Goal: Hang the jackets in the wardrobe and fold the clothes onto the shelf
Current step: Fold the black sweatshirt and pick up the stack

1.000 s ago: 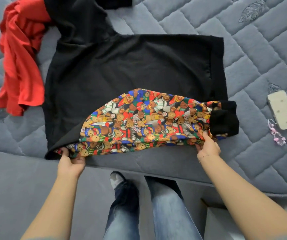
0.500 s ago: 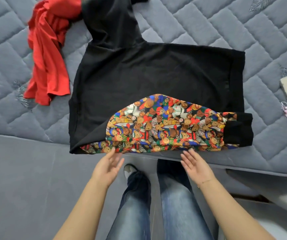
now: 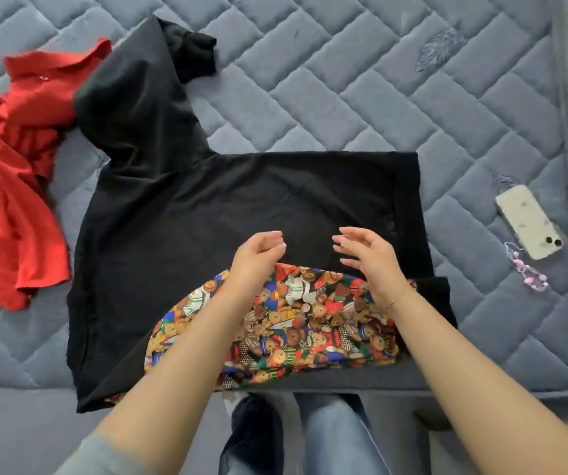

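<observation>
A black garment (image 3: 207, 207) lies spread flat on the grey quilted mattress (image 3: 361, 80), one sleeve reaching up to the left. A folded-over panel with a colourful teddy-bear print (image 3: 310, 323) covers its near edge. My left hand (image 3: 258, 258) and my right hand (image 3: 368, 258) hover side by side above the middle of the garment, over the upper edge of the print. Their fingers are loosely curled and hold nothing. A crumpled red garment (image 3: 18, 186) lies at the left, partly under the black sleeve.
A white phone (image 3: 529, 221) with a pink bead charm (image 3: 529, 275) lies on the mattress at the right. The mattress edge runs along the bottom, with my jeans and shoes (image 3: 255, 433) on the grey floor below it.
Both hands let go of the near hem of the garment, drew back, then moved forward and together over its middle. The garment lies still.
</observation>
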Motion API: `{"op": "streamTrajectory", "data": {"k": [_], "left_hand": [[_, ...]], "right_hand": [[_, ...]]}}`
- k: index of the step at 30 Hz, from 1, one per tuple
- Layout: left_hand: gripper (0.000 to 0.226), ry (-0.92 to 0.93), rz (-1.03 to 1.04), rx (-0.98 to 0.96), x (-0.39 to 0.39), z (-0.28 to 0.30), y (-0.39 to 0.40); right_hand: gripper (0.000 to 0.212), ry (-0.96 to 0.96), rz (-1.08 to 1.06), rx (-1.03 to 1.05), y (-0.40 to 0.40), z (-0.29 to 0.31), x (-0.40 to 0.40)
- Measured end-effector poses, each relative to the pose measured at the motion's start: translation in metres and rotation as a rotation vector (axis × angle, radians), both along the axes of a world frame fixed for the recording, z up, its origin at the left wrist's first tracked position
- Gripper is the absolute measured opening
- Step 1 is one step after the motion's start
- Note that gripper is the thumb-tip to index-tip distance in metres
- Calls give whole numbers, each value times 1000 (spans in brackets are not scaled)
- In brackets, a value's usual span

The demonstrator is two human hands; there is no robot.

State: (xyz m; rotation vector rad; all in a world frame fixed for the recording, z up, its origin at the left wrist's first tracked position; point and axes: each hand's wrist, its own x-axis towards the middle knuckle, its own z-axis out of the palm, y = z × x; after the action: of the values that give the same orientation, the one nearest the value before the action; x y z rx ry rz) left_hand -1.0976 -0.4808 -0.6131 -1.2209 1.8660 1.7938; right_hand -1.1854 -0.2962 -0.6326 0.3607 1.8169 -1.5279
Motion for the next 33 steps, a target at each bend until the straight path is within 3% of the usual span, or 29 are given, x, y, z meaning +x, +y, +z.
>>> {"op": "streamTrajectory", "data": {"k": [4, 8, 10, 12, 14, 16, 18, 20, 23, 25, 33], "left_hand": [[32, 92, -160, -372, -94, -40, -13], [46, 38, -504, -817, -154, -76, -36], [55, -61, -670, -991, -170, -88, -45], [57, -111, -739, -1073, -179, -94, -54], [53, -124, -754, -1068, -185, -93, -63], [42, -92, -781, -1037, -186, -85, -69], [31, 31, -753, -963, -177, -71, -70], [25, 206, -752, -939, -160, -50, -68], [22, 361, -778, -961, -120, -17, -54], [20, 373, -780, -956, -86, -6, -37], [25, 19, -980, -738, 19, -53, 38]], "right_hand": [[23, 308, 157, 254, 5, -26, -86], [49, 733, 584, 672, 12, -50, -159], [73, 799, 863, 810, 8, -59, -182], [83, 784, 1016, 859, 0, -67, -198], [74, 766, 1061, 890, -7, -70, -213], [48, 718, 1090, 892, -8, -68, -225], [26, 692, 1059, 785, -1, -63, -224], [14, 853, 946, 661, 16, -52, -213], [17, 1143, 795, 573, 47, -28, -180], [23, 1168, 783, 521, 69, -17, -147], [37, 829, 1025, 582, 124, -25, -39]]}}
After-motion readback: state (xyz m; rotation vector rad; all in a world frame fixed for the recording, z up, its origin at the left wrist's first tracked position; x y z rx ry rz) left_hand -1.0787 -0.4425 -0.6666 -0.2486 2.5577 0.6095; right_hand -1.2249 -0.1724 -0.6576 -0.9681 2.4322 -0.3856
